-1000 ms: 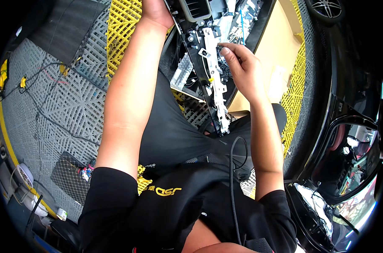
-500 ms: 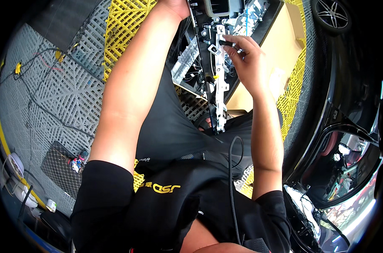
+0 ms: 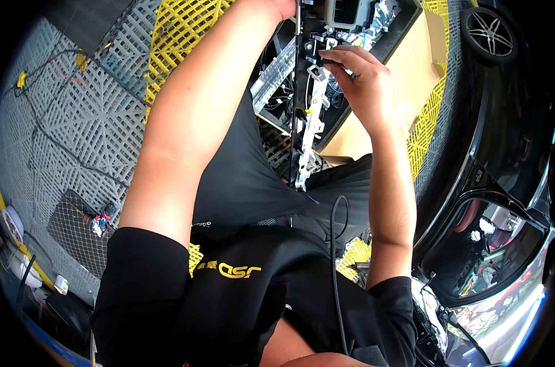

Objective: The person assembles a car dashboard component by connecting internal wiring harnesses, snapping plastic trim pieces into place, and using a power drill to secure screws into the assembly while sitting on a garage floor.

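A long black car trim panel (image 3: 297, 92) stands between my legs, tilted slightly, with a silver-white bracket strip (image 3: 314, 104) along it and a square-framed air vent opening (image 3: 346, 13) at its far end. My left hand (image 3: 284, 7) is at the panel's far left edge; its fingers are hidden past the frame's top and behind the panel. Over the strip's upper part, my right hand (image 3: 364, 78) is closed in a pinch of thumb and forefinger. A small dark piece seems to sit between those fingertips, too small to name.
Behind the panel lies a dark tray-like part with wires and silver foil (image 3: 277, 73). An open cardboard box (image 3: 406, 79) is beside it. A black car (image 3: 491, 159) stands at the right. Cables (image 3: 75, 156) cross the grey floor grating at the left. A black cord (image 3: 334, 257) hangs over my front.
The panel's near end has swung left and its far end right. My right hand stays pinched by the strip, slightly to the right. My left hand has moved up and right with the panel.
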Motion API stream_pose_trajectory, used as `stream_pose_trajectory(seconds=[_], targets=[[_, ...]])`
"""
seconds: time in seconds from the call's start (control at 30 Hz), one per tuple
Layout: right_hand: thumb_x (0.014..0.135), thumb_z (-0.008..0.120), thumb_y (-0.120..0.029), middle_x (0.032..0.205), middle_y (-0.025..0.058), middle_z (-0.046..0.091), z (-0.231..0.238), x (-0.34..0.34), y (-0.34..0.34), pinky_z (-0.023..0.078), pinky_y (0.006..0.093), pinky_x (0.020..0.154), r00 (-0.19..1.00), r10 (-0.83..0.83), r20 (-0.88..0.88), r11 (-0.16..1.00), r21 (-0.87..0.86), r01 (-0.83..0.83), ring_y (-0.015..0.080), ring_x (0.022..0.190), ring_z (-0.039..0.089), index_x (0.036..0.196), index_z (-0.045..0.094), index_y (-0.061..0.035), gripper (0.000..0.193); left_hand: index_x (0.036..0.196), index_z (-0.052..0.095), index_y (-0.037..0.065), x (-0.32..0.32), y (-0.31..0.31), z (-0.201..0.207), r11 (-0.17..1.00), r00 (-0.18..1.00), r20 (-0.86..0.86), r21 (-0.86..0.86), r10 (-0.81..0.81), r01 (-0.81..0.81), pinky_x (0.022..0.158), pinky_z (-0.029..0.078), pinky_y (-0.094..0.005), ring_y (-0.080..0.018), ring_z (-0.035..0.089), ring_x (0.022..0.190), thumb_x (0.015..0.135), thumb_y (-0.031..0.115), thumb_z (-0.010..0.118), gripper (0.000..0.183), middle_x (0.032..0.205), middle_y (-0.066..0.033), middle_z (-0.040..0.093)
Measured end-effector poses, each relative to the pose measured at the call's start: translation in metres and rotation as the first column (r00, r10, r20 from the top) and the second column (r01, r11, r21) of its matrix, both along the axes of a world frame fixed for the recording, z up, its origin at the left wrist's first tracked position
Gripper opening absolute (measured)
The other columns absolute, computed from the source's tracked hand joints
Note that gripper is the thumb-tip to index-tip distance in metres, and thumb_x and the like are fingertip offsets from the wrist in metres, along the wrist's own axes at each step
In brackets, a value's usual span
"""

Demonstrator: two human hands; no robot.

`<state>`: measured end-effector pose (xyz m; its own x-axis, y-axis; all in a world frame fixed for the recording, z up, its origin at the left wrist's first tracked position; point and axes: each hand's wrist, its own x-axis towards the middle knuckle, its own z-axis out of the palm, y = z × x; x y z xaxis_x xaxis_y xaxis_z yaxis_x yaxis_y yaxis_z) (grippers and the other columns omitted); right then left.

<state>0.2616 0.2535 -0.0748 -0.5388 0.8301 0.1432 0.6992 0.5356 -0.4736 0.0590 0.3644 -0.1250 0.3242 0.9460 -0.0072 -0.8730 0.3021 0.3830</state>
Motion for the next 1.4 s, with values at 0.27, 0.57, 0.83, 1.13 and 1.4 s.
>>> stream_pose_trajectory(seconds=[0.27,0.57,0.83,1.13,1.4], targets=[[0.089,0.073,0.004,0.113,0.0078,0.074,0.012,0.004,0.004,0.061,0.0297,0.087,0.999,0.039,-0.025,0.977,-0.208,-0.044,0.0194,0.098,0.075,0.107,0.078,-0.0041,0.02,0.096,0.074,0.011,0.005,0.001,-0.001,1.0,0.999,0.031,0.006,-0.015,0.015,0.068,0.058,-0.0347,-0.0205,0.07,0.072,0.099,0.05,0.051,0.046,0.084,-0.0064,0.075],[0.087,0.07,-0.003,0.107,0.006,0.076,0.021,0.005,0.017,0.061,0.0305,0.082,0.978,0.203,-0.045,0.921,-0.329,-0.207,0.021,0.091,0.076,0.102,0.078,-0.0059,0.017,0.096,0.074,0.011,0.003,0.003,-0.004,0.998,0.999,0.033,0.055,-0.039,0.037,0.068,0.058,-0.0354,-0.0209,0.07,0.072,0.098,0.05,0.051,0.045,0.083,-0.0062,0.074],[0.082,0.07,0.001,0.1,0.0078,0.075,0.025,-0.009,0.034,0.06,0.0357,0.077,0.9,0.411,0.148,0.897,-0.243,-0.369,0.0271,0.084,0.074,0.101,0.078,-0.0069,0.022,0.101,0.074,0.009,0.001,0.001,-0.002,0.998,0.998,0.06,0.059,-0.019,0.016,0.076,0.059,-0.037,-0.0223,0.071,0.078,0.099,0.048,0.05,0.046,0.089,-0.0074,0.076],[0.083,0.067,0.008,0.115,0.0059,0.074,0.025,-0.011,0.032,0.059,0.0384,0.09,0.815,0.469,0.339,0.883,-0.161,-0.441,0.0273,0.103,0.071,0.106,0.079,-0.0103,0.032,0.097,0.074,0.011,-0.002,0.004,-0.009,0.996,1.0,0.012,0.089,-0.005,0.004,0.068,0.058,-0.0347,-0.02,0.07,0.072,0.099,0.048,0.05,0.044,0.084,-0.0056,0.074],[0.082,0.069,0.01,0.116,0.0053,0.072,0.027,-0.014,0.026,0.059,0.0392,0.094,0.795,0.465,0.39,0.88,-0.105,-0.464,0.0276,0.109,0.069,0.11,0.078,-0.0131,0.037,0.096,0.074,0.011,-0.001,0.004,-0.008,0.997,1.0,0.004,0.074,0.004,-0.005,0.067,0.058,-0.0342,-0.0201,0.069,0.071,0.098,0.049,0.051,0.044,0.083,-0.0057,0.074]])
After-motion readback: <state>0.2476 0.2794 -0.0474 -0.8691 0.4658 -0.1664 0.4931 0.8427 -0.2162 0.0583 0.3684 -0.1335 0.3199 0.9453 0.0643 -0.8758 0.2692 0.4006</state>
